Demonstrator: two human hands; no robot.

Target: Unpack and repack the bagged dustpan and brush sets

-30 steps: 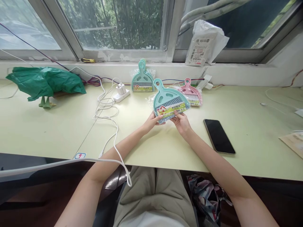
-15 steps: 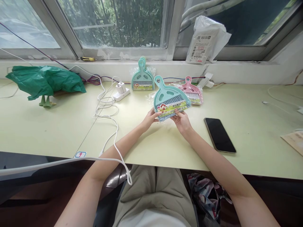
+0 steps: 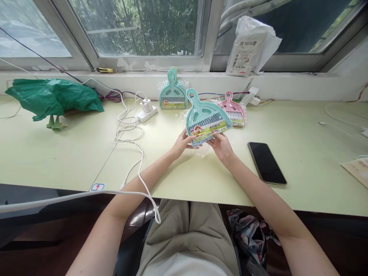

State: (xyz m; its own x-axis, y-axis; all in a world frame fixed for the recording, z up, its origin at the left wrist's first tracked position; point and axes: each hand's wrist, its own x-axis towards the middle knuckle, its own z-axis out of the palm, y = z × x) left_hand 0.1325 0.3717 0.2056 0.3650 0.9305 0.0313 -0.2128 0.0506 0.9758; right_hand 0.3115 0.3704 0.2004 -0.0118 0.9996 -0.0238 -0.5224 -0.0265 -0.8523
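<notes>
A mint-green dustpan and brush set (image 3: 207, 118) in clear plastic wrap is held up above the table, its handle tilted up and to the left. My left hand (image 3: 181, 145) grips its lower left corner, thumb on the printed label. On the bottom edge, right of the middle, my right hand (image 3: 220, 145) pinches the set with the thumb in front. Behind it stand several wrapped green dustpan sets (image 3: 173, 92) against the wall. A pink dustpan set (image 3: 234, 111) is partly hidden by the one in my hands.
A black phone (image 3: 267, 163) lies to the right. On the left are a white power strip with a charger (image 3: 147, 109), a looping white cable (image 3: 140, 161) and a green plastic bag (image 3: 54, 96). A wrapped package (image 3: 244, 51) and a yellow cutter (image 3: 105, 70) rest on the sill.
The held dustpan set has tipped very slightly and shifted a little in my hands. Both hands keep their grip, and the rest of the table stays the same.
</notes>
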